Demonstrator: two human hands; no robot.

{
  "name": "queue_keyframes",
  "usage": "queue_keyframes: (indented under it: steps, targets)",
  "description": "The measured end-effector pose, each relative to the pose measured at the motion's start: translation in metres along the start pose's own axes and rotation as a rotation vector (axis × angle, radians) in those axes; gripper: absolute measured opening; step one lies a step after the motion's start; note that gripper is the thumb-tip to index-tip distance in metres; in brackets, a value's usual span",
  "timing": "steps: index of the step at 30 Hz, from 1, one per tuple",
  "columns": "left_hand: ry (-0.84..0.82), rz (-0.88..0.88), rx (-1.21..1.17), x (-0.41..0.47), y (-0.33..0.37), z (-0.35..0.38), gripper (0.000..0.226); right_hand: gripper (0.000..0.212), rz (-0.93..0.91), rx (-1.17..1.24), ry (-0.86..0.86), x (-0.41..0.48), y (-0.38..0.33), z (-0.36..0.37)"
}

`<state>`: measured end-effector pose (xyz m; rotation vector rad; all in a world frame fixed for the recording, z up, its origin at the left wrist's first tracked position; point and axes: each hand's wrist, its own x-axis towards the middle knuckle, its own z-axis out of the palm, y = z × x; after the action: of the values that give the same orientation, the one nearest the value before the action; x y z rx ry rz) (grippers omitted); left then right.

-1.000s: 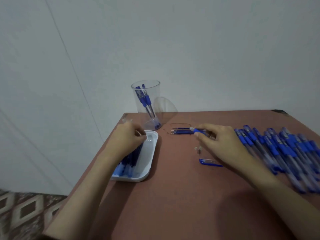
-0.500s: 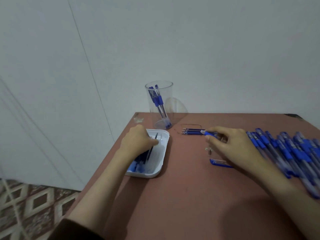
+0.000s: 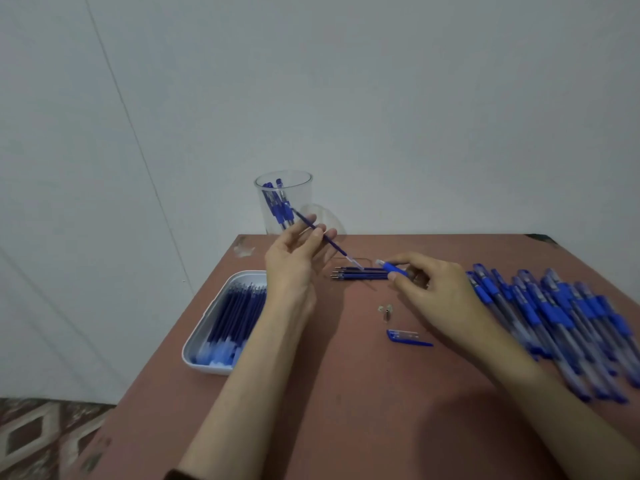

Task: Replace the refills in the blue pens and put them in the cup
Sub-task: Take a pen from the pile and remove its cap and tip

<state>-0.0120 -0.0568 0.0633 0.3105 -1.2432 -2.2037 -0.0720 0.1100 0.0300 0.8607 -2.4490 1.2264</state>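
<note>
Pinched between thumb and fingertips of the left hand [image 3: 294, 258], raised over the far left part of the table [image 3: 346, 410]: a thin dark-blue refill [image 3: 322, 237], slanted, clear end low and toward the right, upper end in front of the cup [image 3: 298, 188]. Gripped between thumb and curled fingers of the right hand [image 3: 433, 289], just above the table: a pen barrel [image 3: 393, 266] with a blue grip, its pale open end turned toward the refill, a small gap between the two. Cup clear, round and upright at the far left corner by the wall, with a few blue pens [image 3: 277, 206] leaning inside. Flat under the hands, a short row of loose refills [image 3: 360, 273], tips to the left. Nearer, well apart from each other, a small metallic tip piece [image 3: 386, 311] and a blue cap [image 3: 405, 337] with a clip. Along the right side, a broad heap of pens [image 3: 554, 313], clear barrels and blue grips, out past the picture's edge. Close to the left table edge, a white tray [image 3: 211, 369] with rounded corners, packed with dark refills [image 3: 235, 317]. Open room on the near middle of the table, between the forearms. Tabletop matte, reddish-brown, lightly scuffed, with a dark patch at the far right corner. Patterned floor tiles [image 3: 34, 438] at lower left.
</note>
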Motion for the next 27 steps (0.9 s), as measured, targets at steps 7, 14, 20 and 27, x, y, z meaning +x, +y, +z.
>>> queue_keyframes:
  steps: [7, 14, 20, 27]
  targets:
    - [0.031, 0.016, -0.203, 0.004, -0.019, 0.0, 0.014, 0.014, 0.031, 0.01, -0.009, 0.001, 0.001, -0.003]
    - [0.004, -0.017, -0.192, 0.003, -0.021, 0.002, 0.014, 0.016, 0.01, 0.009, -0.014, 0.001, -0.001, -0.003]
    - [0.007, -0.012, -0.153, 0.004, -0.022, 0.001, 0.015, 0.016, -0.002, 0.024, -0.002, 0.001, -0.002, -0.004]
    - [0.012, 0.006, -0.153, 0.005, -0.023, 0.0, 0.015, 0.017, 0.002, 0.005, 0.013, 0.002, 0.003, -0.005]
